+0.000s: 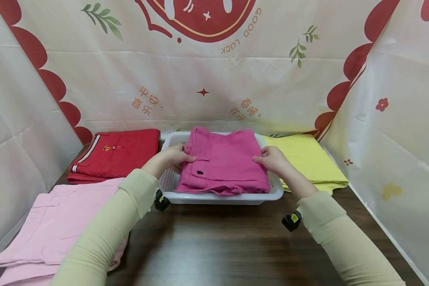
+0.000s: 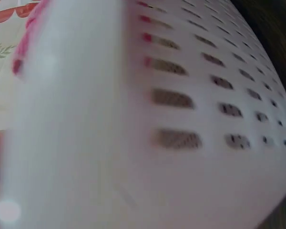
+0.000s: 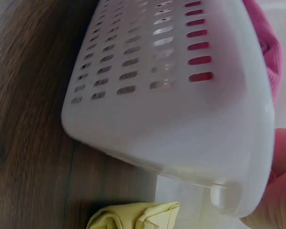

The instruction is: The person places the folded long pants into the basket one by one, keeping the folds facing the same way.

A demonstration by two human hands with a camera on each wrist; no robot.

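Observation:
A folded magenta garment (image 1: 228, 159) with a black button lies in the white perforated plastic basket (image 1: 221, 200), reaching up over its back rim. My left hand (image 1: 169, 158) grips the garment's left edge, thumb on top and the other fingers largely hidden. On the opposite edge, my right hand (image 1: 273, 159) pinches the cloth, its thumb also on top. The left wrist view is filled by the basket's slotted wall (image 2: 86, 119), with a sliver of magenta cloth beyond it. Fingers of the right hand (image 3: 281, 191) show past the basket's rim in the right wrist view.
A folded red garment (image 1: 128, 153) with striped trim lies left of the basket, and a yellow one (image 1: 304, 159) to its right. Folded light pink cloth (image 1: 68, 222) lies at front left, partly under my left sleeve. Printed curtains (image 1: 200, 71) enclose the dark wooden table (image 1: 214, 246).

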